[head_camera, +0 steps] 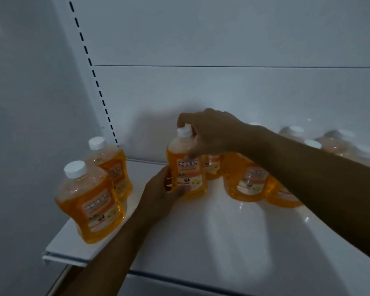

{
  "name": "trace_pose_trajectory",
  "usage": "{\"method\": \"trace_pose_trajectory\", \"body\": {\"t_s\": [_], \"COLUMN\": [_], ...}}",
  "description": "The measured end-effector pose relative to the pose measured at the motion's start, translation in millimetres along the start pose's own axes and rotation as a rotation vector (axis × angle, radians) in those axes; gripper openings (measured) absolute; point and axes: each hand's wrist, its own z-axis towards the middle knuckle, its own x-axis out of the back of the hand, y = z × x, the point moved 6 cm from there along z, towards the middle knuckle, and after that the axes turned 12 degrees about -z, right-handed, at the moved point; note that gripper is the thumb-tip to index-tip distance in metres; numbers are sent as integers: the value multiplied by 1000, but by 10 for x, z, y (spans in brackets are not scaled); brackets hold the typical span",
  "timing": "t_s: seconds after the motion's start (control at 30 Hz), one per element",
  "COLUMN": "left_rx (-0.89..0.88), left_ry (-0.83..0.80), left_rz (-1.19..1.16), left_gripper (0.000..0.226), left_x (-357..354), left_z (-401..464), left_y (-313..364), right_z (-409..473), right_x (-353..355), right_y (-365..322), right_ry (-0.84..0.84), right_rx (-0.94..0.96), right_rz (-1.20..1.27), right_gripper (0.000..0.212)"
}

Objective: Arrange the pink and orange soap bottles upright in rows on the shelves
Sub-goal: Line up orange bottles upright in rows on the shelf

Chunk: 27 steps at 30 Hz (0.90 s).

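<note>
Dim lighting; glossy white shelf (201,242) with white back panel (222,92) and slotted upright (94,75) at left. Orange bottle (187,165) upright mid-shelf, left hand (165,193) gripping its base, right hand (209,133) pinching its white cap (184,131). Two more bottles (90,201) upright at left end, one behind the other; blurred cluster (252,180) to the right behind right arm.
</note>
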Motion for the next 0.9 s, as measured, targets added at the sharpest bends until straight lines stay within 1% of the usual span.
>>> {"method": "trace_pose_trajectory", "body": {"t_s": [0.07, 0.27, 0.4, 0.63, 0.9], "left_rx": [-15, -21, -15, -27, -2], "left_ry": [-40, -115, -88, -56, -23], "left_rz": [-10, -10, 22, 63, 60], "left_gripper": [40, 46, 50, 44, 43], "left_x": [-131, -405, -412, -407, -434], "left_z": [77, 257, 305, 290, 215], "left_y": [45, 38, 9, -14, -26], "right_z": [-114, -313, -341, -373, -367], "right_x": [28, -36, -75, -170, -213], "right_y": [111, 331, 367, 386, 381], "right_ry": [-2, -5, 2, -7, 11], "right_rx": [-26, -108, -131, -152, -126], "right_rz": [-32, -101, -175, -46, -81], "right_gripper": [66, 67, 65, 66, 67]}}
